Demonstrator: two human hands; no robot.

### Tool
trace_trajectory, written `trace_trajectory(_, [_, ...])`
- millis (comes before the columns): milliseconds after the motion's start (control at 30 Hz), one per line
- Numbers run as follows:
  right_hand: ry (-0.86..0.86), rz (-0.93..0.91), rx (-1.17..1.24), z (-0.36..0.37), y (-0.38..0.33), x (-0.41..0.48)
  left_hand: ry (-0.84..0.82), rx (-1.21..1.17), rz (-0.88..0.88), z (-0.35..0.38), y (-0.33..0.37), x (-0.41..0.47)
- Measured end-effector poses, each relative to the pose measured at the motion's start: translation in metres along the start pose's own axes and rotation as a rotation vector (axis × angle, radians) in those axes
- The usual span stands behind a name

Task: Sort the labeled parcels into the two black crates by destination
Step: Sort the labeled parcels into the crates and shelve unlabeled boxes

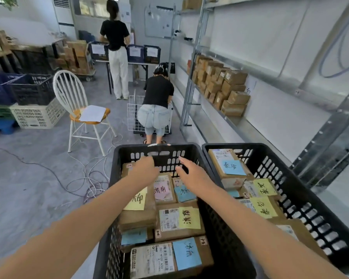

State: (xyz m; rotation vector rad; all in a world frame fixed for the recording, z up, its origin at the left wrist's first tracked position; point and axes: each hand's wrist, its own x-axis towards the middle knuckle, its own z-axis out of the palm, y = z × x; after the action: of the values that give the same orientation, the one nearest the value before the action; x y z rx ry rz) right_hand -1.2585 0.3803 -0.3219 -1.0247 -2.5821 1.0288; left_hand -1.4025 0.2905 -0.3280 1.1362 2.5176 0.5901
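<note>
Two black crates sit side by side low in view, the left crate [129, 147] and the right crate [302, 200], with their inner walls just beside each other. Both bare arms reach into the left crate toward its far wall. The left hand [144, 168] is over the corner parcel [127, 167] at the far-left end, fingers bent down. It is blurred, so I cannot tell whether it grips the parcel or only touches it. The right hand [191, 174] has its fingers [182, 160] straight and spread, pointing at the far wall, holding nothing, above the parcels. The left crate is packed with brown parcels lying flat: the pink-note parcel [163, 190] between the two wrists, the yellow-note parcel [179, 220] nearer the camera, and the blue-note parcel [169, 256] nearest. The right crate holds a stack topped by the top parcel [228, 164] with a blue note at the far end, and the yellow-tagged parcels [264, 208] behind the right forearm. All notes are handwritten. Beyond the crates are a white chair [79, 109] with a paper sheet [93, 113] on its seat, cables [89, 178] on the floor, a metal shelf [210, 109] on the right stacked with brown boxes [224, 87], and two people in black tops facing away.
</note>
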Motion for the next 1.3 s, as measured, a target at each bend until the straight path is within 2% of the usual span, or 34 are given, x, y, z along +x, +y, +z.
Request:
trace_trajectory(167, [0.174,-0.054,-0.116,-0.073,0.01,-0.034,0.036,-0.175,0.19,-0.014,0.072,-0.014])
trace_trajectory(367, [0.32,-0.058,-0.346,-0.169,0.037,-0.108,0.105,-0.156,0.443,-0.027,0.188,-0.056])
trace_trajectory(567, [0.478,0.012,-0.498,-0.265,0.067,-0.208,0.097,-0.115,0.707,-0.015,0.312,-0.125])
trace_trajectory(700, [0.557,0.106,-0.547,-0.314,0.094,-0.292,0.078,-0.177,0.918,0.007,0.392,-0.184])
trace_trajectory(1033, [0.926,0.425,-0.497,-0.408,0.157,-0.528,-0.049,-0.322,1.309,0.08,0.573,-0.332])
trace_trajectory(1167, [1.082,0.545,-0.373,-0.428,0.18,-0.594,-0.081,-0.304,1.319,0.101,0.617,-0.375])
trace_trajectory(1300, [1.197,0.608,-0.27,-0.454,0.204,-0.633,-0.096,-0.244,1.401,0.121,0.651,-0.382])
